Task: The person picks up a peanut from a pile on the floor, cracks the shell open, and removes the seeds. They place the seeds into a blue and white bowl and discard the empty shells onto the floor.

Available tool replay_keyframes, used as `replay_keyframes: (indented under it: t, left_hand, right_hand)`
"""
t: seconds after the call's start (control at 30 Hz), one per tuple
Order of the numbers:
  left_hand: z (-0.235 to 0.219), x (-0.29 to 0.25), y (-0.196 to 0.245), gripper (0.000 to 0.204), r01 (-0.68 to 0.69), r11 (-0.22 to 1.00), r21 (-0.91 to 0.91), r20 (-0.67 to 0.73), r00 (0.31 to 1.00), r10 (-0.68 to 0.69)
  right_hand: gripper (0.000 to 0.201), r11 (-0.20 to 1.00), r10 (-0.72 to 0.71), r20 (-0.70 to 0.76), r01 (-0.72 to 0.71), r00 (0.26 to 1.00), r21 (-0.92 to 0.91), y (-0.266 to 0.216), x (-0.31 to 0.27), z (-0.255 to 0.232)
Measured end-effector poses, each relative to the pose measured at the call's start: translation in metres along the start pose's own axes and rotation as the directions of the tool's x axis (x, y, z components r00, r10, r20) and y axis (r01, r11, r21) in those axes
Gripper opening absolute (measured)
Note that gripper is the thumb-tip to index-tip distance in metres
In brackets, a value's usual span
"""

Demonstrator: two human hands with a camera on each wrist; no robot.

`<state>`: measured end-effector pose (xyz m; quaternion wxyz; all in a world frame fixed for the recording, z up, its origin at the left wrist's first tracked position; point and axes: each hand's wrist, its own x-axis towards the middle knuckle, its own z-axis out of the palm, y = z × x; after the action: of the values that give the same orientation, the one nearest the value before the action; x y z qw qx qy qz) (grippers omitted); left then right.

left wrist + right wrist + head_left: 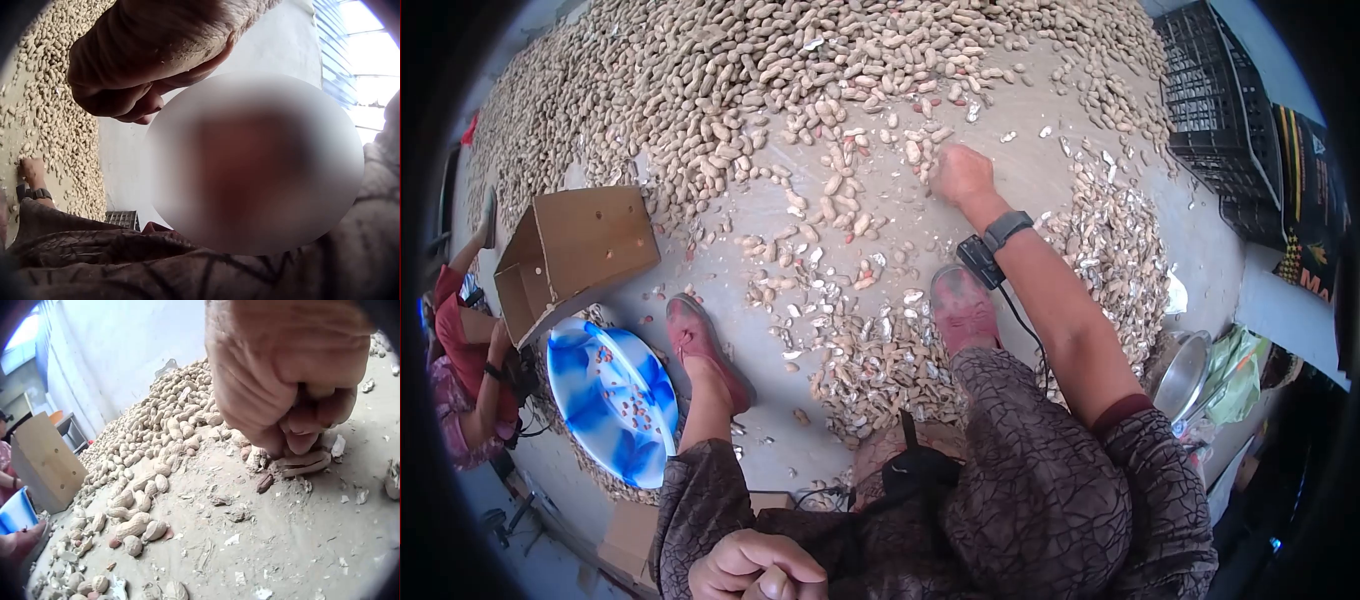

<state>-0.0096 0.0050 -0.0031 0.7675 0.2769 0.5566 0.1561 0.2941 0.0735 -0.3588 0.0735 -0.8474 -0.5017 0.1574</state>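
Over the wearer's lap in the head view, the left hand (760, 568) has its fingers curled in and the thumb against them; nothing shows between them, and the palm is hidden. The left wrist view shows that hand (147, 59) close up, also curled. On the floor, beside the loose unshelled peanuts (730, 75), is the right hand (963, 178). In the right wrist view the bent fingers of the right hand (294, 381) pinch a peanut shell (307, 464) against the floor. A reddish kernel (265, 482) lies just beside it.
A cardboard box (600, 245) and a blue-and-white basin (568, 395) with red kernels stand at left, near another person (475, 390). Empty shells (890, 375) lie between the shoes. Black crates (1215, 100) and a metal bowl (1185, 372) are at right.
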Motion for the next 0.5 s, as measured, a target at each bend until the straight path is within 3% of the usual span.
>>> replay_keyframes:
  t: [0.07, 0.1, 0.13, 0.17, 0.2, 0.23, 0.27, 0.33, 0.5]
  left_hand:
    - [-0.001, -0.002, 0.0, 0.019, -0.007, 1.0, 0.003, 0.002, 1.0, 0.007]
    - [-0.002, -0.003, 0.0, 0.019, -0.017, 1.0, 0.024, 0.009, 1.0, 0.017]
    - [-0.003, -0.004, 0.0, 0.019, -0.026, 0.999, 0.047, 0.017, 1.0, 0.025]
    - [-0.003, -0.004, 0.0, 0.019, -0.024, 0.999, 0.045, 0.016, 1.0, 0.023]
    - [-0.003, -0.004, 0.0, 0.019, -0.026, 0.999, 0.043, 0.018, 1.0, 0.025]
    - [-0.003, -0.005, -0.001, 0.019, -0.029, 0.999, 0.04, 0.021, 0.999, 0.029]
    - [-0.003, -0.005, -0.001, 0.019, -0.028, 0.999, 0.037, 0.023, 0.999, 0.027]
    - [-0.003, -0.005, -0.002, 0.019, -0.042, 0.999, 0.023, 0.029, 0.999, 0.041]
    - [-0.002, -0.006, -0.001, 0.02, -0.032, 0.999, 0.032, 0.043, 0.999, 0.03]
  right_hand:
    - [0.016, 0.999, 0.018, -0.03, -0.017, 0.999, 0.044, 0.004, -0.003, -0.004]
    - [0.016, 0.867, 0.154, 0.216, -0.237, 0.964, 0.439, 0.012, -0.004, -0.01]
    - [0.016, 0.548, 0.165, 0.482, -0.486, 0.861, 0.681, 0.021, -0.006, -0.016]
    - [0.016, 0.548, 0.165, 0.484, -0.488, 0.859, 0.679, 0.034, -0.011, -0.015]
    - [0.017, 0.147, 0.029, 0.555, -0.552, 0.832, 0.821, 0.048, -0.018, -0.014]
    - [0.018, -0.28, -0.125, 0.557, -0.568, 0.821, 0.774, 0.06, -0.023, -0.011]
    - [0.018, -0.277, -0.123, 0.558, -0.569, 0.82, 0.775, 0.063, -0.028, -0.014]
    - [0.021, -0.367, -0.25, 0.461, -0.524, 0.851, 0.768, 0.067, -0.039, -0.018]
    - [0.019, -0.2, -0.085, 0.456, -0.464, 0.886, 0.863, 0.05, -0.041, -0.023]
